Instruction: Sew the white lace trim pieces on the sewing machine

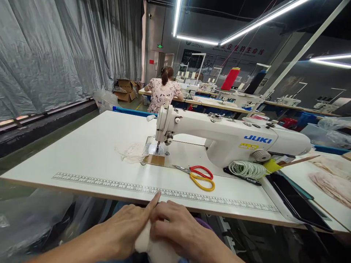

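Note:
Just off the table's front edge, both hands are together on a piece of whitish cloth (145, 239) that hangs low at the bottom of the view. My left hand (127, 223) is closed on it, its index finger stretched toward the printed ruler. My right hand (172, 223) has its fingers curled and pressed on the same cloth, against the left hand. What lies between the fingertips is partly hidden. Beyond them, scissors (196, 175) with one red and one yellow handle lie on the table. A tangle of pale thread or lace (134, 151) rests left of the needle.
The white sewing machine (219, 135) spans the table (90, 146), whose front edge carries a ruler (120, 184). A coil of pale cord (246, 170) and a dark phone-like slab (296, 201) are at right. Behind, a person (166, 87) sits among other machines.

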A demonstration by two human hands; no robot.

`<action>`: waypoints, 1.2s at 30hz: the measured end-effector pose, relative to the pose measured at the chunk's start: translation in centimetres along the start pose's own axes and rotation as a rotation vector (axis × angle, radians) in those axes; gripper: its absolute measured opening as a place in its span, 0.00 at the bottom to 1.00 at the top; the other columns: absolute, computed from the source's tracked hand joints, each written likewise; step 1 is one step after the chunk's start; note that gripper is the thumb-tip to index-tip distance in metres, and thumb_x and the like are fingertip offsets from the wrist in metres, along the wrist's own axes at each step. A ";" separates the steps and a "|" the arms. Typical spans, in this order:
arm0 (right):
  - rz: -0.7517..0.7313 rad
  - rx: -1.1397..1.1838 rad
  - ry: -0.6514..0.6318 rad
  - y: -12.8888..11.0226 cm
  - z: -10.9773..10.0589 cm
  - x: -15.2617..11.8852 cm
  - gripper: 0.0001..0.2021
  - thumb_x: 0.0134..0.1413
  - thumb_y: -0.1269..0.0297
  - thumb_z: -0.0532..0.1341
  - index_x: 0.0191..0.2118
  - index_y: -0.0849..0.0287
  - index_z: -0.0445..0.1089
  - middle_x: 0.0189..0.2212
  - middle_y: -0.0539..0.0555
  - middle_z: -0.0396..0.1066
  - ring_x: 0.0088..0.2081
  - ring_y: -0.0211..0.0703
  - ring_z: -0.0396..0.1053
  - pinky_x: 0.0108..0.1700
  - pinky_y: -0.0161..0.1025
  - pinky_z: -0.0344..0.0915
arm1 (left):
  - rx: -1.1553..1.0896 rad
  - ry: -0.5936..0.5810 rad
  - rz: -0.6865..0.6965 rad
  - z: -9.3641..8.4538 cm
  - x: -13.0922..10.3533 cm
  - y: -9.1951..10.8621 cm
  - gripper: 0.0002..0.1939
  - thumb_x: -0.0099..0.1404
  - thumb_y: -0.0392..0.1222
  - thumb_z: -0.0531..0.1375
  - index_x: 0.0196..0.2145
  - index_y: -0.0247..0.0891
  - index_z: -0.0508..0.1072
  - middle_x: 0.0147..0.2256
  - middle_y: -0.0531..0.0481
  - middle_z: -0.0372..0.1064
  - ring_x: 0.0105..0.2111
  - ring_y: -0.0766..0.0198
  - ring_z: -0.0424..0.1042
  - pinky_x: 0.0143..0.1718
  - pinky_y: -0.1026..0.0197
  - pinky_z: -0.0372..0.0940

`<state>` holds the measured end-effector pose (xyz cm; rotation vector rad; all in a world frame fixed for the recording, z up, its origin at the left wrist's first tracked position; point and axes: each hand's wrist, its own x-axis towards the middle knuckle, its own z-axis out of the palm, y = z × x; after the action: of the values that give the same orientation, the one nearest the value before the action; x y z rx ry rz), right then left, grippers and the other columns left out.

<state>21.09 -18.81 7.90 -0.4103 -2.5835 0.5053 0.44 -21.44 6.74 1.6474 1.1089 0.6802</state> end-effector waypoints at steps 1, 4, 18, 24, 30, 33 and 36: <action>0.042 0.092 0.044 0.2 0.2 0.0 0.11 0.64 0.72 0.47 0.33 0.58 0.63 0.33 0.51 0.67 0.35 0.35 0.64 0.37 0.32 0.61 | 0.112 -0.054 0.009 0.0 -0.1 0.2 0.44 0.45 0.29 0.58 0.61 0.43 0.57 0.40 0.49 0.75 0.38 0.51 0.71 0.43 0.59 0.62; 0.034 0.207 0.120 0.7 0.7 -0.1 0.10 0.65 0.71 0.47 0.36 0.60 0.64 0.32 0.53 0.68 0.36 0.35 0.66 0.38 0.30 0.63 | 0.549 -0.265 0.026 0.0 -0.3 0.5 0.50 0.49 0.28 0.54 0.66 0.39 0.36 0.43 0.45 0.72 0.38 0.52 0.70 0.42 0.56 0.63; 0.006 0.087 -0.107 0.2 0.5 -1.0 0.06 0.59 0.71 0.50 0.34 0.57 0.63 0.36 0.48 0.63 0.34 0.32 0.62 0.33 0.31 0.56 | 0.603 -0.436 0.131 0.9 -0.2 -1.3 0.61 0.48 0.29 0.55 0.56 0.49 0.05 0.41 0.54 0.69 0.37 0.58 0.69 0.40 0.57 0.65; 0.105 0.284 -0.127 -0.4 -0.3 -2.0 0.07 0.60 0.74 0.49 0.35 0.57 0.61 0.35 0.48 0.67 0.34 0.32 0.65 0.37 0.29 0.58 | 0.699 -0.450 0.076 -0.4 0.2 -0.6 0.59 0.49 0.31 0.54 0.57 0.48 0.06 0.40 0.53 0.70 0.37 0.55 0.68 0.38 0.56 0.64; 0.060 0.211 0.151 0.3 0.6 -1.2 0.10 0.61 0.73 0.48 0.33 0.59 0.65 0.31 0.50 0.67 0.33 0.33 0.65 0.33 0.29 0.59 | 0.740 -0.513 0.056 -0.3 0.5 0.4 0.60 0.48 0.31 0.55 0.56 0.45 0.05 0.38 0.52 0.70 0.36 0.55 0.68 0.38 0.56 0.64; -0.051 0.033 0.035 0.6 0.8 -0.9 0.10 0.62 0.72 0.49 0.38 0.58 0.67 0.34 0.49 0.69 0.32 0.33 0.66 0.30 0.32 0.56 | 0.698 -0.509 0.034 0.0 0.6 -0.2 0.59 0.48 0.32 0.55 0.57 0.47 0.07 0.42 0.50 0.70 0.39 0.52 0.69 0.39 0.54 0.64; -0.118 -0.055 0.003 0.4 0.8 -0.9 0.10 0.65 0.70 0.48 0.40 0.58 0.66 0.34 0.50 0.70 0.33 0.33 0.66 0.30 0.34 0.54 | 0.626 -0.494 0.019 -0.3 0.5 -0.9 0.58 0.47 0.34 0.56 0.61 0.48 0.14 0.47 0.46 0.68 0.45 0.48 0.68 0.43 0.51 0.63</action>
<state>21.52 -18.96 6.76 -0.2746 -2.6043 0.3929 0.09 -20.78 5.94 2.1946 0.9840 -0.1029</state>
